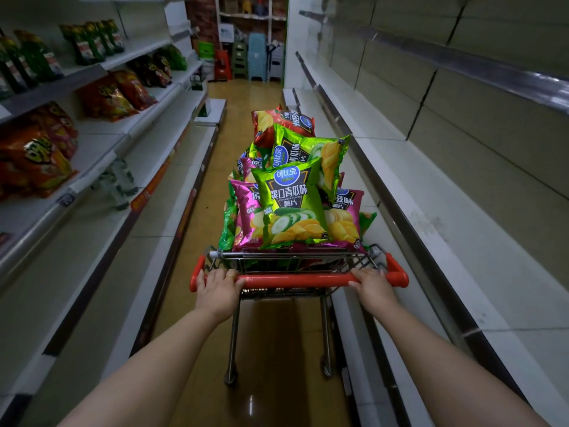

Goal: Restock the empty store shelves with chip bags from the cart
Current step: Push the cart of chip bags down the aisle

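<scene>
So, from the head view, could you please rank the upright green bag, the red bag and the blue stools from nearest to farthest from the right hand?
1. Green bag, cart's near end.
2. Red bag, cart's far end.
3. Blue stools, aisle's end.

Measured from the right hand.

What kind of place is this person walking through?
Most likely a small grocery store aisle. Both hands, left and right, grip the red handle of a shopping cart piled with chip bags. Shelves of snack bags line the left; the shelves on the right stand bare.
</scene>
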Motion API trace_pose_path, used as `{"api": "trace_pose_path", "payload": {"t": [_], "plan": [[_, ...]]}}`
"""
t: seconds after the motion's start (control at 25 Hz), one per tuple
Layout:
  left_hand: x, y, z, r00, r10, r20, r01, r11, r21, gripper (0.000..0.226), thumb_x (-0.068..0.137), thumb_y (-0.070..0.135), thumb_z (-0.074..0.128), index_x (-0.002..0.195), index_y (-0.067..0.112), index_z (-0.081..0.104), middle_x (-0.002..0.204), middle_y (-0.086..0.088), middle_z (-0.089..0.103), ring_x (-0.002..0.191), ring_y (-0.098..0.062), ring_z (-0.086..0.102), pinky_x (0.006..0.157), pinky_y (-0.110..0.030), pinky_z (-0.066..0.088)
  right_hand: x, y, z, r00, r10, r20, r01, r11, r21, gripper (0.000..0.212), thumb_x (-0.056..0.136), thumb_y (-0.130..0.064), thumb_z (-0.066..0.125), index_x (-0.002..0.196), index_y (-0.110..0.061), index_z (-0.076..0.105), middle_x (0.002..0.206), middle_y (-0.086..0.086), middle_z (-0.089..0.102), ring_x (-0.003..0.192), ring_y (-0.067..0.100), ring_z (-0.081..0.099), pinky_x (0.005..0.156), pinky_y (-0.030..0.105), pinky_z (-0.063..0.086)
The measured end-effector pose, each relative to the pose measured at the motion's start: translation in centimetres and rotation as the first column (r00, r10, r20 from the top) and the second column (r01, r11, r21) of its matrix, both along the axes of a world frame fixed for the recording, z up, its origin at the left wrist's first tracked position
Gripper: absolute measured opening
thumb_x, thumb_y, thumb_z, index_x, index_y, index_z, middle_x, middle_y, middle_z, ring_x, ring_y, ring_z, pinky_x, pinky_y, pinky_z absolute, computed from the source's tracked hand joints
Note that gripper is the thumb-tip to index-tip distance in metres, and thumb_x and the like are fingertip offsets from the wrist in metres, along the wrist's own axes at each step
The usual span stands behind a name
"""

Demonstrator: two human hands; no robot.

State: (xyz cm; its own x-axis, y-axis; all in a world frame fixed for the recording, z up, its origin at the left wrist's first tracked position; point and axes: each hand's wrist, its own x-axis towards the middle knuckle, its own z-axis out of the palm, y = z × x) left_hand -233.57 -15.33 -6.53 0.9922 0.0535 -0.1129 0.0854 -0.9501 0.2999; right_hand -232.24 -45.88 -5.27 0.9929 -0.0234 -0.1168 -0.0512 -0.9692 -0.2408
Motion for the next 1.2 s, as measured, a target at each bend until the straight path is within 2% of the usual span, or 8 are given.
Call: {"api": "trace_pose_path", "payload": {"t": [0.24,0.64,1.0,1.2], "plan": [[-8.1,-0.1,-0.1,1.0,-0.014,-0.008,0.014,1.0,-0.013,0.044,0.101,0.041,0.023,0.137,0.021,0.04,0.14,-0.002,0.043,0.138,-0.019,0.028,0.117,-0.043,-0.003,-8.0,-0.2,-0.3,0.999,-0.019,-0.029,0.02,1.0,0.022,0.042,0.097,-0.026,0.046,0.136,-0.015,0.046,0.138,0.009,0.047,0.13,0.024,0.036,0.11,0.032,0.02],[-18.1,-0.9,0.3,1.0,-0.001,-0.009,0.001,1.0,-0.017,0.044,0.101,0.04,0.023,0.139,0.023,0.038,0.14,0.001,0.042,0.14,-0.017,0.026,0.117,-0.043,-0.004,-18.6,-0.4,0.6,1.0,-0.026,-0.001,0.026,0.999,0.024,0.037,0.099,-0.028,0.041,0.133,-0.015,0.047,0.139,0.005,0.046,0.134,0.02,0.032,0.114,0.033,0.015],[-25.9,-1.5,0.5,0.999,0.003,-0.036,-0.002,1.0,0.024,0.043,0.101,0.041,0.025,0.137,0.024,0.039,0.142,0.0,0.041,0.14,-0.018,0.026,0.118,-0.043,-0.001,-26.3,-1.4,-0.1,1.0,-0.024,-0.002,0.024,0.999,0.049,0.042,0.099,-0.028,0.04,0.139,-0.017,0.041,0.144,0.004,0.04,0.137,0.021,0.026,0.115,0.035,0.018],[-29.8,-1.8,0.6,0.999,-0.001,-0.053,0.003,0.999,0.044,0.043,0.101,0.04,0.025,0.137,0.022,0.04,0.142,-0.002,0.042,0.14,-0.019,0.026,0.118,-0.044,0.0,-29.8,-2.2,-1.2,1.0,-0.004,-0.027,0.005,0.999,0.034,0.038,0.098,-0.031,0.04,0.134,-0.019,0.046,0.14,0.006,0.044,0.134,0.025,0.031,0.113,0.036,0.02]]}}
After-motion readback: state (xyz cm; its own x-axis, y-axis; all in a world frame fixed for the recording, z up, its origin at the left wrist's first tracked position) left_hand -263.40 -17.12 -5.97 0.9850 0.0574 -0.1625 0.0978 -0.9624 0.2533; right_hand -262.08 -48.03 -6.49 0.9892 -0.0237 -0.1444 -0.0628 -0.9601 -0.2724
